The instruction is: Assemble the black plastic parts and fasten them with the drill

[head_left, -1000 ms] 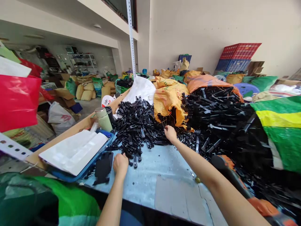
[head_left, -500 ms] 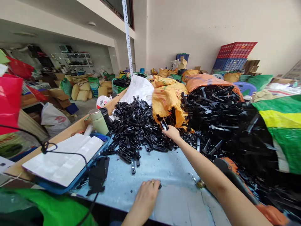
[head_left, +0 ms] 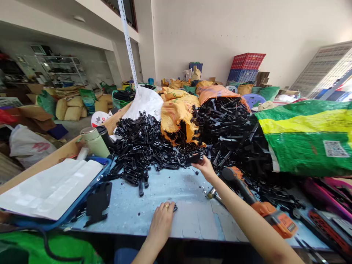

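Head camera faces forward, down; table (head_left: 121, 205) near, dim shelf (head_left: 62, 65) seemingly far.

Glossy plastic parts (head_left: 134, 148), rough woven sack (head_left: 177, 108)

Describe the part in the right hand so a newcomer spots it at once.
Find the yellow-orange woven sack with a frayed mouth. Nearer the camera, the bare right hand holds an elongated black piece with a ridged end. Unlike the loose black parts heaped nearby, it is held.

A workshop, shown by the orange-and-black power tool (head_left: 261, 207), heaped black parts (head_left: 145, 145) and stacked crates (head_left: 245, 68).
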### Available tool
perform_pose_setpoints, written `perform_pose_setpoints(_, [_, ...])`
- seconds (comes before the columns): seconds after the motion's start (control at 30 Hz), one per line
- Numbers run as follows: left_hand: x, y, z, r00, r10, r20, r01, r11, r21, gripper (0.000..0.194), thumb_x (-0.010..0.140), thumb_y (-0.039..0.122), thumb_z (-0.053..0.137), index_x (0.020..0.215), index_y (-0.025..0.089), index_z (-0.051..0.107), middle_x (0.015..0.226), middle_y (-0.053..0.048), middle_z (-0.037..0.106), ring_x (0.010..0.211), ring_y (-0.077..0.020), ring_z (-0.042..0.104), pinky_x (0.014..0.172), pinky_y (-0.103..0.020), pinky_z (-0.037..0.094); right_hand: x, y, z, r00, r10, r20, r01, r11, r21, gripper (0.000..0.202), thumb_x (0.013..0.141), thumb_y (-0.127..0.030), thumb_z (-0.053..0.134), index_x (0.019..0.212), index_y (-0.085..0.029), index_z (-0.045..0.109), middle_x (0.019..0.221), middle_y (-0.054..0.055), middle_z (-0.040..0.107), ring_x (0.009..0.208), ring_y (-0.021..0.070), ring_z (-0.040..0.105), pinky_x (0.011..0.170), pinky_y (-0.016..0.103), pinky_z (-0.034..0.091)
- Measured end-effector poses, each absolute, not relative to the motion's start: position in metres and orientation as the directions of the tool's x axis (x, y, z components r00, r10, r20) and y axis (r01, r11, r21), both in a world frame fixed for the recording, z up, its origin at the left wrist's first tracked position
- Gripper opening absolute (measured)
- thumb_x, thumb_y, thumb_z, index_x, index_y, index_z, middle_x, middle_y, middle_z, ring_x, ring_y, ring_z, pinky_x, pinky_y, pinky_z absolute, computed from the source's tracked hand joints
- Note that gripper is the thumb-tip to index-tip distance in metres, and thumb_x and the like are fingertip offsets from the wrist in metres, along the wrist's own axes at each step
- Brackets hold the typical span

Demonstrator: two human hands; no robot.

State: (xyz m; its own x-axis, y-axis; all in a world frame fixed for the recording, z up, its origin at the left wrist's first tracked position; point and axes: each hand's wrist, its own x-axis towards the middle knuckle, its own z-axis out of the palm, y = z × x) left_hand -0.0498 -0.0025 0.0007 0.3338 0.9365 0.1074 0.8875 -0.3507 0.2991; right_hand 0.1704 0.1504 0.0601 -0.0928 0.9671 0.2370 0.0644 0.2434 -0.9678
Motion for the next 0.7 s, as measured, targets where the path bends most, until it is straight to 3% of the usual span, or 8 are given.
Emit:
perform_pose_setpoints(0.1, [-0.052, -0.004, -0.002, 0.317, 0.937, 0.143, 0.901, -0.345, 0.262, 0.038, 0.085, 0.004, 0.033, 0.118, 0.013, 0.050, 0.102, -0.010, 0.059, 0.093, -0.0245, 0.053, 0.078, -0.038, 0.046, 0.162, 0.108, 0.060, -0.215, 0.932, 0.292, -0.026, 0.294, -0.955, 0.068, 0.064, -0.027, 0.072, 0.122, -0.026, 0.035, 0.103, 0.004, 0.056, 0.093, 0.0181, 0.059, 0.083, 0.035, 0.047])
perform_pose_setpoints(0.17, [-0.056, -0.006, -0.004, 0.302, 0.939, 0.168, 0.906, -0.337, 0.255, 0.037, 0.086, 0.006, 0.034, 0.120, 0.012, 0.049, 0.100, -0.010, 0.059, 0.092, -0.0239, 0.054, 0.077, -0.038, 0.046, 0.162, 0.073, 0.050, -0.344, 0.905, 0.251, 0.012, 0.272, -0.962, 0.066, 0.067, -0.023, 0.070, 0.122, -0.027, 0.033, 0.104, 0.004, 0.054, 0.091, 0.0173, 0.059, 0.081, 0.033, 0.049])
perform_pose_setpoints(0.27, [-0.064, -0.010, -0.007, 0.282, 0.938, 0.201, 0.909, -0.328, 0.257, 0.036, 0.087, 0.009, 0.036, 0.120, 0.012, 0.049, 0.100, -0.010, 0.059, 0.091, -0.0235, 0.055, 0.077, -0.038, 0.047, 0.184, 0.028, 0.030, -0.388, 0.906, 0.170, 0.234, 0.276, -0.932, 0.049, 0.068, -0.021, 0.067, 0.110, -0.022, 0.043, 0.101, 0.005, 0.057, 0.092, 0.0192, 0.058, 0.082, 0.034, 0.047])
perform_pose_setpoints(0.37, [-0.071, -0.011, -0.010, 0.279, 0.932, 0.232, 0.893, -0.340, 0.293, 0.034, 0.088, 0.011, 0.036, 0.119, 0.014, 0.050, 0.100, -0.010, 0.059, 0.092, -0.0233, 0.055, 0.079, -0.039, 0.047, 0.218, 0.002, 0.020, -0.363, 0.922, 0.137, 0.510, 0.320, -0.799, 0.036, 0.069, -0.021, 0.063, 0.102, -0.019, 0.050, 0.101, 0.008, 0.059, 0.096, 0.0216, 0.056, 0.086, 0.036, 0.044])
perform_pose_setpoints(0.57, [-0.066, -0.011, -0.005, 0.247, 0.926, 0.285, 0.769, -0.366, 0.524, 0.035, 0.091, 0.021, 0.034, 0.124, 0.019, 0.046, 0.110, -0.010, 0.058, 0.100, -0.0220, 0.055, 0.085, -0.038, 0.048, 0.226, -0.009, 0.028, -0.436, 0.892, 0.116, 0.777, 0.439, -0.452, 0.050, 0.075, -0.027, 0.061, 0.123, -0.020, 0.048, 0.120, 0.011, 0.054, 0.111, 0.0254, 0.047, 0.097, 0.042, 0.035])
perform_pose_setpoints(0.63, [-0.058, -0.012, 0.002, 0.232, 0.931, 0.281, 0.688, -0.362, 0.629, 0.035, 0.091, 0.024, 0.035, 0.123, 0.019, 0.047, 0.113, -0.010, 0.057, 0.105, -0.0214, 0.054, 0.087, -0.037, 0.047, 0.211, -0.005, 0.028, -0.475, 0.875, 0.098, 0.787, 0.472, -0.396, 0.049, 0.080, -0.033, 0.058, 0.126, -0.022, 0.047, 0.118, 0.011, 0.055, 0.110, 0.0262, 0.047, 0.096, 0.044, 0.034])
perform_pose_setpoints(0.7, [-0.047, -0.013, 0.010, 0.202, 0.941, 0.272, 0.598, -0.338, 0.727, 0.034, 0.091, 0.026, 0.037, 0.121, 0.018, 0.050, 0.113, -0.010, 0.057, 0.106, -0.0214, 0.054, 0.090, -0.037, 0.046, 0.194, 0.001, 0.027, -0.469, 0.877, 0.100, 0.781, 0.465, -0.418, 0.043, 0.085, -0.037, 0.052, 0.125, -0.023, 0.050, 0.111, 0.011, 0.058, 0.104, 0.0263, 0.049, 0.093, 0.046, 0.036])
